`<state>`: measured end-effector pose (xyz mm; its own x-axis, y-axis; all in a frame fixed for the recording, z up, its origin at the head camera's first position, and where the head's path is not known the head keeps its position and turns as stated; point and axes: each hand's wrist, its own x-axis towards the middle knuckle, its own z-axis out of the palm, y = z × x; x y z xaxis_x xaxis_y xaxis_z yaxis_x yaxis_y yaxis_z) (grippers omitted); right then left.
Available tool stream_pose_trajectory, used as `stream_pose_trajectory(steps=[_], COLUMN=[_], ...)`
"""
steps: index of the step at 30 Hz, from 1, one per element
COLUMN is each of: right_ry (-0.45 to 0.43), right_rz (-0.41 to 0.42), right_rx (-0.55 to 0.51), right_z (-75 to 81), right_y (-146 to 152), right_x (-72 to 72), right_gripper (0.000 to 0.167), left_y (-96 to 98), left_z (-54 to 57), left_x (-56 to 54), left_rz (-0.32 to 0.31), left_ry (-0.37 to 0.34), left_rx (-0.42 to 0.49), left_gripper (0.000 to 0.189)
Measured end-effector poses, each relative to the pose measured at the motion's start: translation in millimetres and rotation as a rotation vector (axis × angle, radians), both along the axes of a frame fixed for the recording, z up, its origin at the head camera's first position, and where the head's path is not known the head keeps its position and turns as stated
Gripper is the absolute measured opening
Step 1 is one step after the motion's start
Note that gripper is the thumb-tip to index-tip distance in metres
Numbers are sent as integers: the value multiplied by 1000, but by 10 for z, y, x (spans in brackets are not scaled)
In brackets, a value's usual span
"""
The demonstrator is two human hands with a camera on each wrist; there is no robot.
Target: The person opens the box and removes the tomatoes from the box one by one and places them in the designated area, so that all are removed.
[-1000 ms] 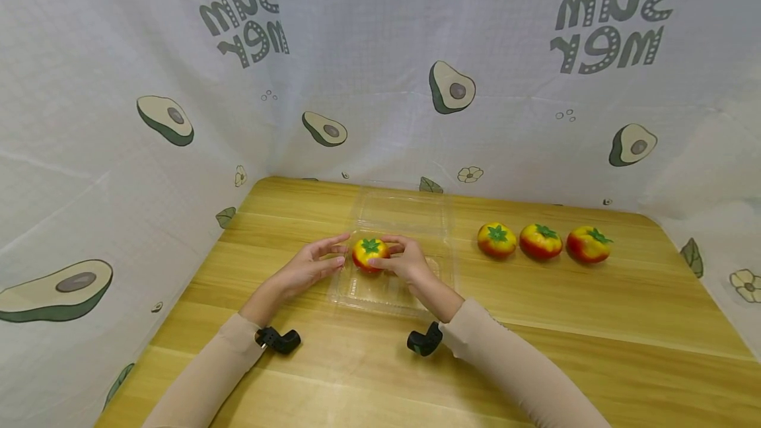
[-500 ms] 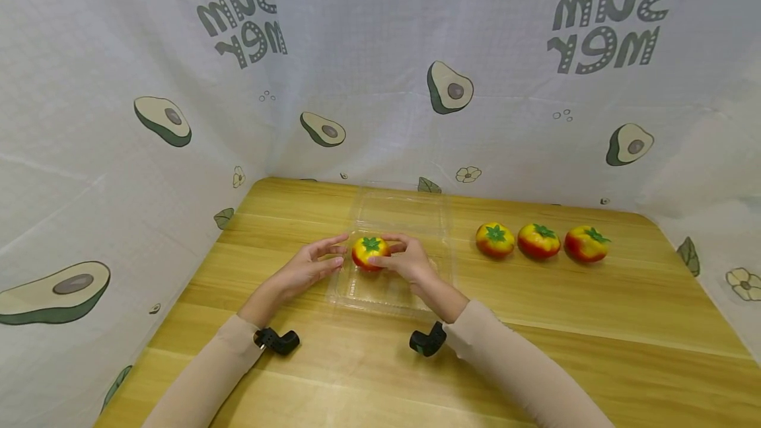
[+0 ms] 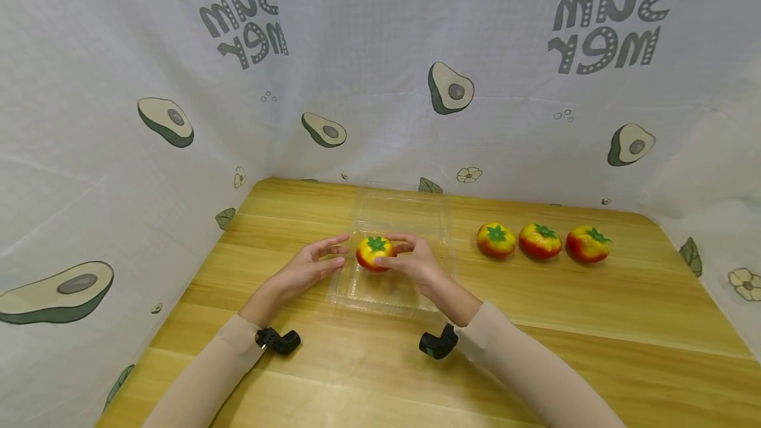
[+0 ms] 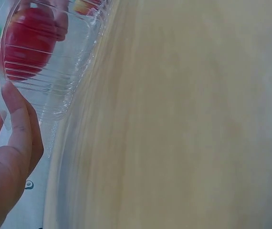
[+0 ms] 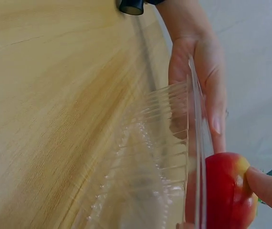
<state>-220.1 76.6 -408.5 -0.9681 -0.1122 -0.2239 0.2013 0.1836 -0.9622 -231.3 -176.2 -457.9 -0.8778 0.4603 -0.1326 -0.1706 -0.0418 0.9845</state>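
In the head view, an open clear plastic clamshell container [image 3: 380, 296] lies on the table, its lid [image 3: 401, 209] folded back. My right hand [image 3: 421, 265] grips a red-and-yellow persimmon [image 3: 370, 251] with a green leafy top, thumb in front and fingers behind. This fruit is over the left part of the container; whether it touches the bottom I cannot tell. At the container's left edge is my left hand [image 3: 306, 271]. The left wrist view has its fingers [image 4: 19, 114] on both sides of the thin rim, holding it.
Three similar persimmons stand in a row to the right: the nearest one [image 3: 496, 240], a middle one [image 3: 540, 242] and a far one [image 3: 587, 245]. A white printed cloth [image 3: 380, 71] hangs behind and left of the wooden table [image 3: 345, 375].
My right hand has shifted slightly to the right with the persimmon, and its forearm has moved right too. The left hand keeps its place at the container's edge.
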Motion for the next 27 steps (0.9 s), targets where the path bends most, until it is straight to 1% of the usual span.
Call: stream_pose_trajectory(steps=[9,17,22,27], right_ry=[13,34,31,28], right_rz=[26,66,87,89], right_rx=[-14,-15,-15,-21], right_z=[96,164,168,169], right_y=[130,255,317,382], right_x=[73,118,145,172], right_gripper=[54,54,55,55], left_y=[4,3,-5,-6], left_z=[10,21,2,7], left_x=[2,0,-3,3], left_rz=[-5,-10,-15,-10], left_ry=[13,8,25,22], left_rx=[5,12,2,-1], left_gripper=[60,61,63,61])
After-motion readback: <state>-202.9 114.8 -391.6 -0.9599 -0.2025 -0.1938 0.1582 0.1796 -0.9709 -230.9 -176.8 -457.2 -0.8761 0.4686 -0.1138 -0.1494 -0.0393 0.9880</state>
